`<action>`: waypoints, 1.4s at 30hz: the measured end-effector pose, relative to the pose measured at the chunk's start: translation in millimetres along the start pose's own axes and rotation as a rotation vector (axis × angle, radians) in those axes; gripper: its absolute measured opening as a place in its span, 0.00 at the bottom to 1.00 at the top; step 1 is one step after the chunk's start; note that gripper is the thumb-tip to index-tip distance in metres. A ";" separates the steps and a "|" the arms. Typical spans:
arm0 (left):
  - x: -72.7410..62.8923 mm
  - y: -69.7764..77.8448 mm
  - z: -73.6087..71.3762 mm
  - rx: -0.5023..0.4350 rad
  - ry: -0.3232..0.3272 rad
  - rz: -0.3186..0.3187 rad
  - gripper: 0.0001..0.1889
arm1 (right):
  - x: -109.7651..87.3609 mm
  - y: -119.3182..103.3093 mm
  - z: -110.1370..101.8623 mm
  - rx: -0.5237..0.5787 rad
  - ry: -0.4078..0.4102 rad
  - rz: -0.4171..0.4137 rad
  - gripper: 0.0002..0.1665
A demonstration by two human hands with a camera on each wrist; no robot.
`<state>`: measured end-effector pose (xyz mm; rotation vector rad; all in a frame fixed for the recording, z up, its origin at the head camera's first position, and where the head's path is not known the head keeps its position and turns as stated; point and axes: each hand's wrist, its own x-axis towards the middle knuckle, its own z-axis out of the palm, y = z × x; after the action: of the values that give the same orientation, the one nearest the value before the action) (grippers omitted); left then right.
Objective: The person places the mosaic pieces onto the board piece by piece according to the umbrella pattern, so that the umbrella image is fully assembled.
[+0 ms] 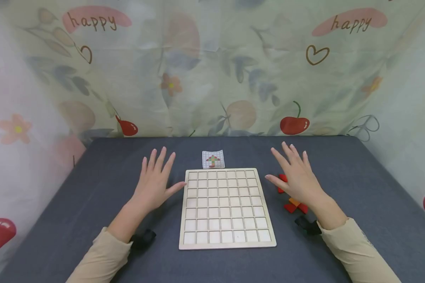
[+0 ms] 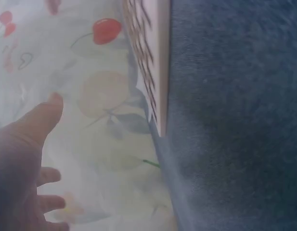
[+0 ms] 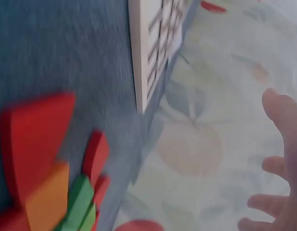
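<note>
Beige sleeve at far left, then the left hand: fingers fanned, grip wide, holding nothing, apart from the wooden grid board, perhaps to leave its squares in full view. Next, that board, flat on the dark surface and midway between the hands, probably for reach from both sides. Just beyond its far edge, a pattern card with a red-and-green figure, likely placed there to leave the squares uncovered. Rightward, red pieces, an orange piece and green pieces, loosely clustered, seemingly handy for the right hand, raised nearby, grip likewise wide, holding nothing.
</note>
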<state>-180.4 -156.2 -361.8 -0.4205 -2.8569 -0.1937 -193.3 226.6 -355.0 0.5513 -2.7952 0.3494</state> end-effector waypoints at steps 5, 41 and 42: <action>-0.5 -3.6 -2.6 -0.134 -0.045 0.001 0.40 | -4.0 21.5 -10.6 0.114 -0.012 0.061 0.39; -14.1 8.7 15.3 -0.397 -0.509 0.199 0.41 | 13.0 87.8 6.5 0.287 -0.348 0.256 0.15; -14.1 8.7 15.0 -0.399 -0.509 0.199 0.41 | 13.5 87.8 6.9 0.286 -0.350 0.261 0.15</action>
<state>-168.1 -149.2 -379.1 -0.9484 -3.2306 -0.7177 -242.0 299.0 -373.2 0.3296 -3.1875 0.7862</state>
